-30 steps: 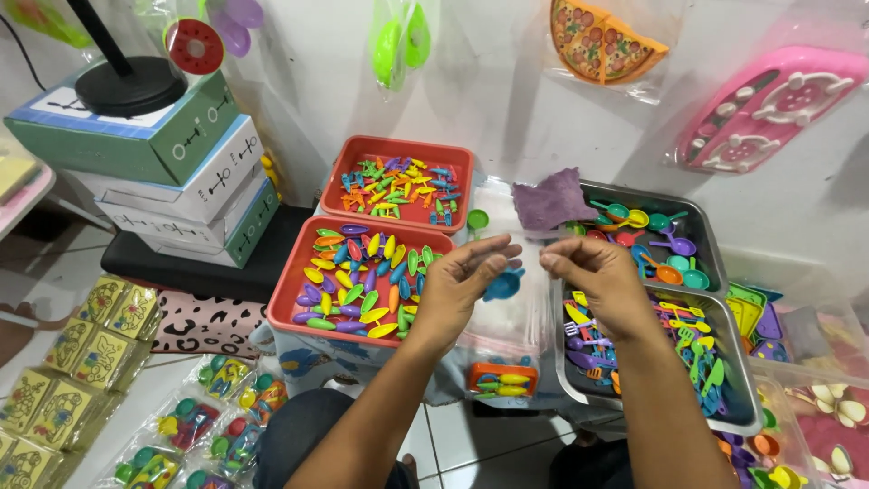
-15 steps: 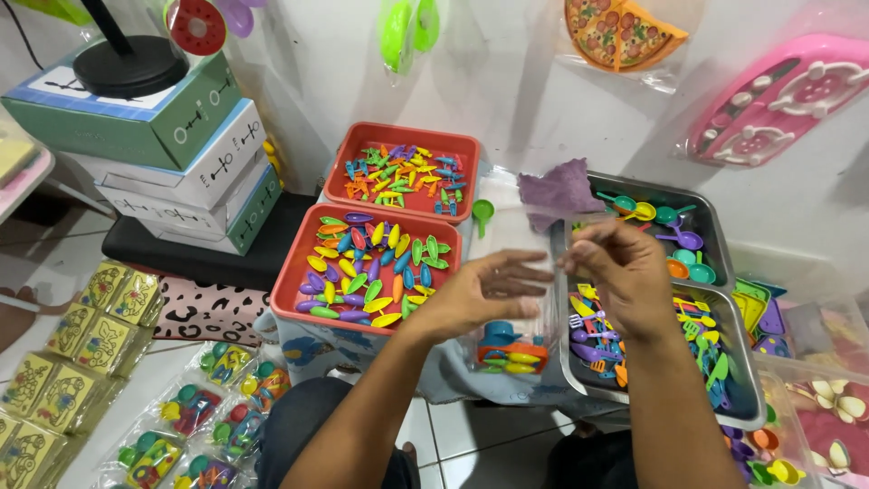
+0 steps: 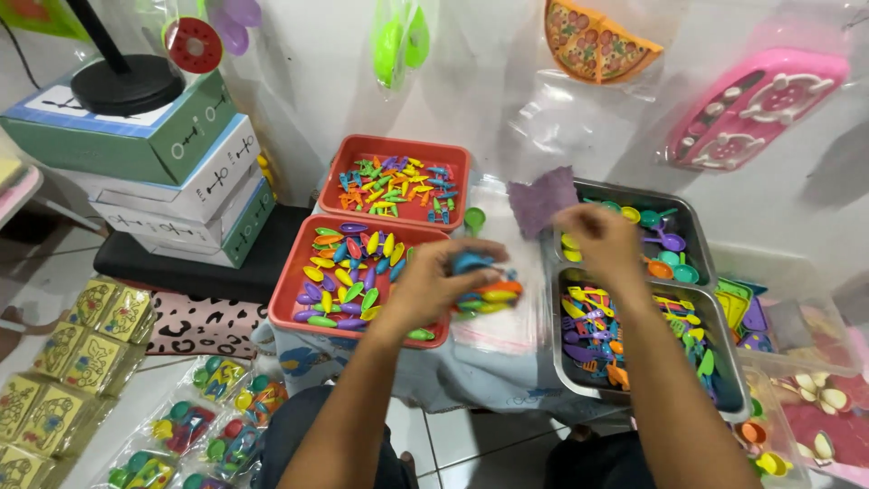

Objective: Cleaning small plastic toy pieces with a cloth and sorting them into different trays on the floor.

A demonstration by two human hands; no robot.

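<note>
Two hands are at work over the trays. We note the left hand (image 3: 433, 288) closed around a small clear packet of toy pieces (image 3: 484, 292), blue on top with orange and yellow below; its long axis runs roughly left to right, and it sits just over the near red tray's right edge. The right hand (image 3: 605, 237) is apart from the packet, up and to its right, over the far metal tray; motion blur prevents us telling whether its fingers pinch anything.

Contents, near to far: near metal tray (image 3: 735, 380), mixed toy forks and spatulas; near red tray (image 3: 288, 303), coloured leaf-shaped pieces; far metal tray (image 3: 699, 237), toy spoons and ladles; far red tray (image 3: 335, 177), smaller mixed pieces. A purple cloth (image 3: 540, 197) lies between the far trays.
</note>
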